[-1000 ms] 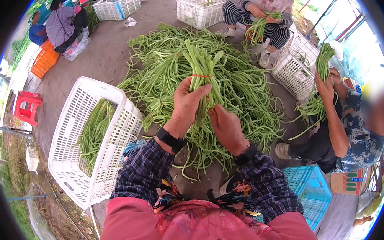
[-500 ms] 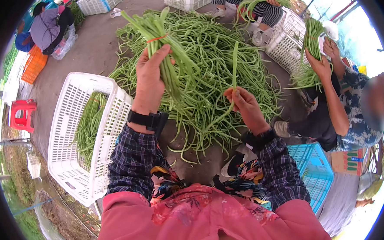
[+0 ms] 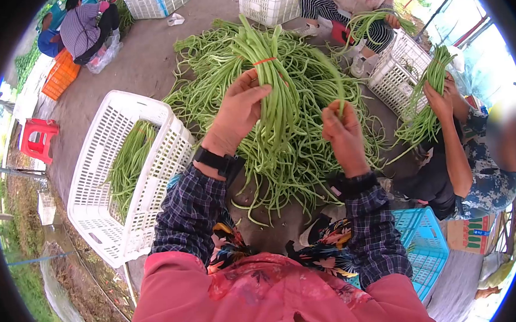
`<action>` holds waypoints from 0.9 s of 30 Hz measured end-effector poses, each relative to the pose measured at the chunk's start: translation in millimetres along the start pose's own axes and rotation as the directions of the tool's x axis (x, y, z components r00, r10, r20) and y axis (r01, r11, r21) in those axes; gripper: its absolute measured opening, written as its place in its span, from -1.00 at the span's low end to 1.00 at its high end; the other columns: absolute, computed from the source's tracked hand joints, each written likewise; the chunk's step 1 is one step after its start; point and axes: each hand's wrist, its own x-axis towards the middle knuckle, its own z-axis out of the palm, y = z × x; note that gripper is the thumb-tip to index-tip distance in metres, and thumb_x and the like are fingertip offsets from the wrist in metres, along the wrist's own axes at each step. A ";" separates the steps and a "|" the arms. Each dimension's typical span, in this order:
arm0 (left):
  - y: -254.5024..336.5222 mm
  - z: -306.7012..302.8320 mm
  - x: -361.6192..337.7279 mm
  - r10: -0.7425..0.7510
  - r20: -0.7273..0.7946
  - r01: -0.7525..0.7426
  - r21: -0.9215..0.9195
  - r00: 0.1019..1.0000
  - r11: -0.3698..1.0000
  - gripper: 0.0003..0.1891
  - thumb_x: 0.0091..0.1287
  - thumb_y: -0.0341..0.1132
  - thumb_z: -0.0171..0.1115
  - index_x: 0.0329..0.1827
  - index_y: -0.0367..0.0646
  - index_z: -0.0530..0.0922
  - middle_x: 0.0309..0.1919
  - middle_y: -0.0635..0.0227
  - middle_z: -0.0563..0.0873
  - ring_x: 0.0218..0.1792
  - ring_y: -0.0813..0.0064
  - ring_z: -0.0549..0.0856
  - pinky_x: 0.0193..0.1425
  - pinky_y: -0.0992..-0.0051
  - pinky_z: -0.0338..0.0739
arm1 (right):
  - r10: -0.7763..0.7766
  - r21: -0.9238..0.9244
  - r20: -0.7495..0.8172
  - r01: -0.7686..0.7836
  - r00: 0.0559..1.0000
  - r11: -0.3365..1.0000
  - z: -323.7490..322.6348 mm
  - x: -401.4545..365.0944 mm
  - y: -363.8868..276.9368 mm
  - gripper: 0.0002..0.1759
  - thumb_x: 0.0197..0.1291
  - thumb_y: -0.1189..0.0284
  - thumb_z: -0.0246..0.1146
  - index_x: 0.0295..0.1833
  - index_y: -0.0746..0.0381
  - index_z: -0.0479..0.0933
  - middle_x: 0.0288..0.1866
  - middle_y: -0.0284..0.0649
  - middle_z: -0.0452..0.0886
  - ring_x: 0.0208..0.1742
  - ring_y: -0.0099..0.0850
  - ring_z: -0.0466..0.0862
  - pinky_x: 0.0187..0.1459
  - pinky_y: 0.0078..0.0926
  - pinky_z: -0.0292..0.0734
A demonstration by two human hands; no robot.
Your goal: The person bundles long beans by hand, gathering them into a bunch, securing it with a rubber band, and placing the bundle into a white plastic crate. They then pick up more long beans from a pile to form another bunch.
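Note:
My left hand [image 3: 238, 112] grips a bundle of long green beans [image 3: 271, 84], tied near its top with an orange rubber band [image 3: 264, 61] and held upright. My right hand [image 3: 343, 134] is closed on a single long bean [image 3: 331, 78] that arches over toward the bundle. Below both hands lies a big heap of loose long beans [image 3: 219, 87] on the concrete floor.
A white plastic crate [image 3: 96, 187] with bundled beans stands at my left. A blue crate [image 3: 417, 252] sits at my right knee. A person on the right holds a bean bundle [image 3: 427, 102]; others sit across the heap beside more white crates [image 3: 399, 75]. A red stool [image 3: 35, 140] stands far left.
My left hand has brought the bundle back toward the middle, closer to my right hand. The right hand has lifted its single bean up beside the bundle.

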 end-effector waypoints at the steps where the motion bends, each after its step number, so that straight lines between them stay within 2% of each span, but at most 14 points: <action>1: -5.3 1.5 2.3 0.018 0.005 -0.018 0.015 1.000 1.000 -0.59 0.24 -0.54 0.07 0.18 -0.31 0.32 -0.01 0.15 0.57 -0.02 0.33 0.61 0.12 0.33 0.51 | -0.050 -0.217 -0.036 0.041 0.998 0.975 13.6 0.6 1.7 -0.78 0.20 0.47 0.22 -0.09 0.20 0.36 -0.39 -0.43 0.39 -0.46 -0.68 0.37 -0.45 -0.69 0.33; 2: -11.0 3.1 3.5 0.033 0.009 -0.034 0.031 0.999 0.999 -0.55 0.20 -0.60 0.09 0.19 -0.31 0.30 -0.03 0.17 0.57 -0.05 0.38 0.62 0.10 0.37 0.52 | -0.105 -0.424 -0.063 0.068 0.992 0.903 24.2 0.1 4.6 -0.71 0.11 0.46 0.31 -0.12 0.21 0.35 -0.40 -0.42 0.39 -0.46 -0.69 0.36 -0.47 -0.70 0.29; 3: -9.3 11.7 0.8 0.011 -0.007 -0.010 0.077 1.000 0.997 -0.53 0.18 -0.62 0.11 0.19 -0.31 0.30 -0.01 0.18 0.57 -0.04 0.43 0.61 0.09 0.43 0.52 | -0.103 -0.423 -0.070 0.064 0.992 0.904 32.8 0.6 8.8 -0.71 0.11 0.46 0.31 -0.12 0.21 0.35 -0.40 -0.42 0.39 -0.46 -0.69 0.36 -0.47 -0.70 0.29; 5: -19.0 19.7 1.0 0.027 0.034 -0.032 0.143 0.999 0.989 -0.54 0.21 -0.59 0.10 0.21 -0.31 0.29 -0.01 0.20 0.57 -0.03 0.44 0.60 0.08 0.45 0.52 | -0.042 -0.709 -0.066 -0.017 0.997 0.705 39.6 1.8 14.3 -0.59 -0.05 0.43 0.42 -0.19 0.24 0.32 -0.43 -0.39 0.39 -0.46 -0.68 0.35 -0.44 -0.68 0.31; 6: -22.0 21.1 0.7 0.050 0.076 -0.065 0.206 0.996 0.976 -0.54 0.24 -0.57 0.09 0.23 -0.31 0.28 0.00 0.22 0.57 -0.03 0.45 0.60 0.07 0.47 0.52 | -0.038 -0.709 -0.071 -0.024 0.997 0.705 39.0 3.5 15.0 -0.59 -0.05 0.43 0.42 -0.19 0.24 0.32 -0.43 -0.39 0.39 -0.46 -0.68 0.35 -0.44 -0.68 0.31; 8: -18.3 15.9 2.2 0.015 0.089 -0.036 0.234 0.996 0.972 -0.54 0.26 -0.54 0.08 0.24 -0.31 0.27 -0.01 0.25 0.57 -0.03 0.47 0.60 0.05 0.50 0.52 | -0.112 -0.684 -0.006 0.077 0.994 0.726 38.8 8.6 16.4 -0.56 -0.10 0.42 0.44 -0.21 0.27 0.32 -0.45 -0.38 0.37 -0.46 -0.65 0.33 -0.44 -0.63 0.32; 10: -12.7 11.1 3.8 -0.057 0.102 0.046 0.108 0.993 0.993 -0.55 0.28 -0.51 0.07 0.25 -0.31 0.27 -0.01 0.23 0.56 -0.03 0.46 0.60 0.05 0.49 0.53 | -0.082 -0.680 0.011 0.068 0.997 0.730 32.7 10.8 10.6 -0.62 -0.03 0.46 0.39 -0.18 0.27 0.33 -0.42 -0.39 0.40 -0.42 -0.64 0.37 -0.38 -0.63 0.36; 12: -9.1 8.2 2.4 -0.061 0.095 0.049 0.118 0.994 0.992 -0.55 0.29 -0.49 0.07 0.25 -0.33 0.26 -0.02 0.21 0.57 -0.05 0.44 0.61 0.03 0.47 0.54 | 0.122 -0.408 0.075 -0.081 0.990 0.909 30.9 12.0 -3.2 -0.67 0.05 0.49 0.31 -0.12 0.29 0.34 -0.37 -0.42 0.44 -0.39 -0.64 0.40 -0.30 -0.67 0.38; 13: -8.9 7.6 1.8 -0.071 0.111 0.062 0.085 0.991 0.995 -0.56 0.30 -0.48 0.06 0.24 -0.35 0.27 -0.03 0.21 0.57 -0.07 0.43 0.61 0.02 0.46 0.54 | 0.169 -0.290 0.104 -0.133 0.980 0.948 35.6 9.4 -12.7 -0.71 0.12 0.52 0.25 -0.07 0.30 0.34 -0.32 -0.44 0.46 -0.34 -0.66 0.43 -0.23 -0.69 0.40; 20: -5.6 9.9 -10.2 -0.117 0.188 0.110 0.046 0.975 0.993 -0.61 0.31 -0.46 0.05 0.19 -0.37 0.32 -0.08 0.22 0.60 -0.10 0.40 0.63 0.03 0.44 0.55 | 0.209 -0.362 0.062 -0.173 0.976 0.916 19.9 1.3 -3.7 -0.68 0.15 0.43 0.25 -0.03 0.30 0.34 -0.34 -0.47 0.44 -0.37 -0.71 0.40 -0.35 -0.72 0.33; 23: -8.0 2.6 -8.7 -0.099 0.201 0.100 0.006 0.975 0.995 -0.63 0.32 -0.47 0.04 0.18 -0.37 0.34 -0.05 0.23 0.59 -0.07 0.41 0.62 0.07 0.45 0.52 | 0.124 -0.411 0.029 -0.101 0.992 0.906 18.8 2.4 -6.6 -0.71 0.15 0.35 0.27 -0.12 0.26 0.38 -0.39 -0.47 0.42 -0.45 -0.74 0.35 -0.44 -0.73 0.26; 25: -4.9 6.0 -11.1 -0.097 0.177 0.100 -0.006 0.979 0.995 -0.63 0.32 -0.48 0.04 0.18 -0.37 0.34 -0.04 0.25 0.59 -0.05 0.42 0.61 0.09 0.46 0.50 | 0.119 -0.772 -0.001 -0.076 0.993 0.630 4.4 6.4 -20.3 -0.80 0.19 0.34 0.25 -0.24 0.20 0.42 -0.41 -0.43 0.46 -0.51 -0.75 0.32 -0.48 -0.74 0.25; 26: -3.8 7.4 -12.0 -0.103 0.155 0.107 -0.021 0.983 0.994 -0.63 0.32 -0.48 0.03 0.18 -0.36 0.34 -0.03 0.26 0.58 -0.03 0.43 0.60 0.11 0.47 0.49 | 0.119 -0.774 0.009 -0.068 0.993 0.629 -1.6 7.6 -23.8 -0.80 0.19 0.34 0.25 -0.24 0.20 0.42 -0.41 -0.43 0.46 -0.51 -0.75 0.32 -0.48 -0.74 0.25; 27: -4.1 6.2 -10.8 -0.118 0.182 0.123 -0.020 0.976 0.992 -0.61 0.32 -0.49 0.03 0.21 -0.36 0.32 0.01 0.25 0.57 0.01 0.45 0.58 0.13 0.48 0.47 | 0.076 -0.505 -0.052 -0.092 0.996 0.858 -7.9 7.7 -26.4 -0.84 0.22 0.34 0.22 -0.28 0.18 0.42 -0.40 -0.40 0.49 -0.53 -0.75 0.31 -0.49 -0.74 0.26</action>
